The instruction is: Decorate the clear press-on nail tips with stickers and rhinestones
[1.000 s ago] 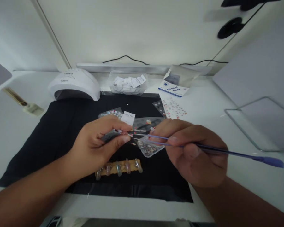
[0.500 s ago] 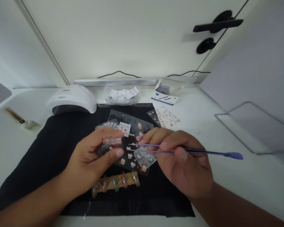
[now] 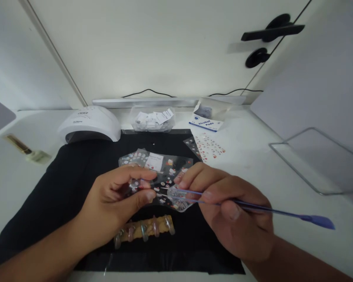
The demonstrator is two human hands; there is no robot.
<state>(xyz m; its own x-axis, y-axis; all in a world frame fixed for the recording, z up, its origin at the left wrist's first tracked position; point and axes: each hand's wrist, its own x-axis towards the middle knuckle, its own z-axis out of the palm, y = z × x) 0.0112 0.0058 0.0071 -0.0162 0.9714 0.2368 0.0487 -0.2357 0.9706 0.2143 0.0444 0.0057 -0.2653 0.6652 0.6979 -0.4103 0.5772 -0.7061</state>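
Observation:
My left hand [image 3: 117,197] pinches the edge of a clear nail sticker sheet [image 3: 167,172] held over the black mat [image 3: 61,176]. My right hand [image 3: 232,211] grips thin blue tweezers [image 3: 270,211], their tips pointing left at the sheet close to my left fingertips. A second small sticker sheet [image 3: 179,197] lies under my right fingers. Below both hands a tan strip with several false nails [image 3: 144,229] rests on the mat.
A white nail lamp [image 3: 90,123] stands at the mat's back left. Behind the mat sit a clear tub of white pads [image 3: 153,117] and an alcohol pads box [image 3: 206,123]. A sticker sheet [image 3: 208,147] lies right of the mat; a wire frame [image 3: 312,156] stands far right.
The view rose, then settled. My right hand with the tweezers pulled back slightly, then came down to the sheet again. My left hand kept its pinch on the sheet.

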